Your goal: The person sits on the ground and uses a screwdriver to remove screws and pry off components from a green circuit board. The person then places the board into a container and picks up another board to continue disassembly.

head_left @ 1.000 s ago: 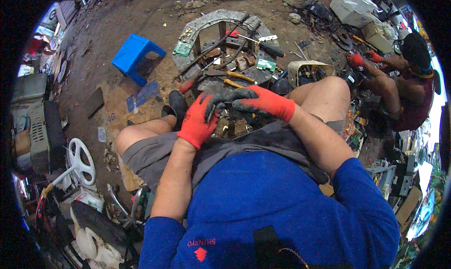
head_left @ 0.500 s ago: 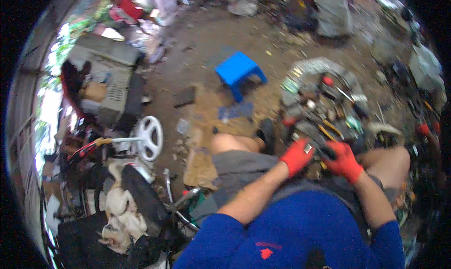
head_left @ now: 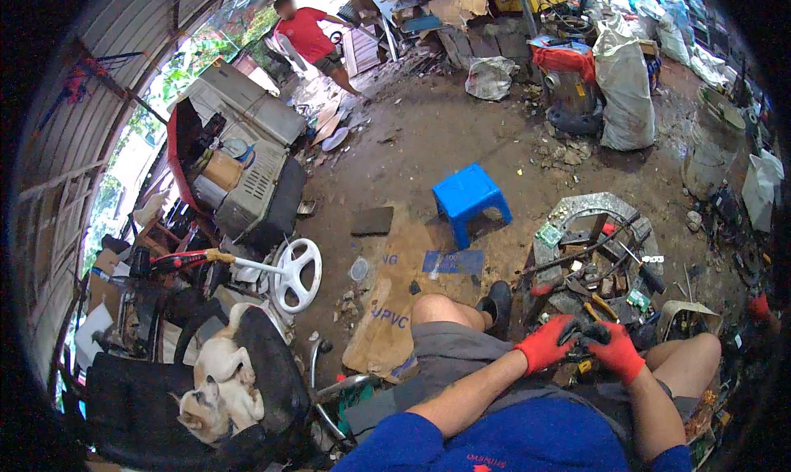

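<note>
Both my hands wear red gloves with dark fingers and meet above my lap. My left hand (head_left: pixel 547 345) is closed, its fingertips against a small dark piece. My right hand (head_left: pixel 618 353) closes on the same spot from the other side. Gloves and dark colours hide the kind of piece. Just beyond them lie pliers with yellow-orange handles (head_left: pixel 600 307) and a screwdriver (head_left: pixel 649 271) with a dark handle. A green circuit board (head_left: pixel 638 299) is beside the pliers, and another green board (head_left: pixel 549 235) rests on the rim of a grey many-sided ring (head_left: pixel 589 204).
A blue stool (head_left: pixel 470 193) stands ahead on the dirt floor by flattened cardboard (head_left: pixel 375 328). To the left, a dog (head_left: pixel 222 385) lies on a black seat (head_left: pixel 136 398) near a white wheel (head_left: pixel 298 276). Far off is a person in a red shirt (head_left: pixel 303 34); sacks (head_left: pixel 624 93) stand back right.
My view has tilted up and left, so the far yard and the person in red now show. My hands have come closer together; a small pale piece seen at my left glove no longer shows.
</note>
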{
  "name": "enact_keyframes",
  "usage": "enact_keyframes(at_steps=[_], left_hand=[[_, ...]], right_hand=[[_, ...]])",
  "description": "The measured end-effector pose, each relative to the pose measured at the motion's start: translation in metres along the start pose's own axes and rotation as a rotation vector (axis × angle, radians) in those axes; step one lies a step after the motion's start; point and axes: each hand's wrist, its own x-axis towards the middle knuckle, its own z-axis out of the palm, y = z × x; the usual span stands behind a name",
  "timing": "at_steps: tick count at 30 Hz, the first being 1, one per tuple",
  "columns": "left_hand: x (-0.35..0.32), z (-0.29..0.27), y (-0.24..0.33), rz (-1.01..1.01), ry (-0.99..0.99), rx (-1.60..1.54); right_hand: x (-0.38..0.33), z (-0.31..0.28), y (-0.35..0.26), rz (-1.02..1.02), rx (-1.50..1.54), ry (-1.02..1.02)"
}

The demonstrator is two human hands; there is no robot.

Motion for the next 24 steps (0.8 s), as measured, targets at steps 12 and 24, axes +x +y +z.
enact_keyframes(at_steps=[12, 24], left_hand=[[0.009, 0.016, -0.039, -0.194, 0.026, -0.106], [-0.007, -0.027, 0.004, -0.061, -0.056, 0.128]], right_hand=[[-0.003, 0.016, -0.007, -0.468, -0.347, 0.073], [0.011, -0.006, -0.039, 0.03, 0.366, -0.224]])
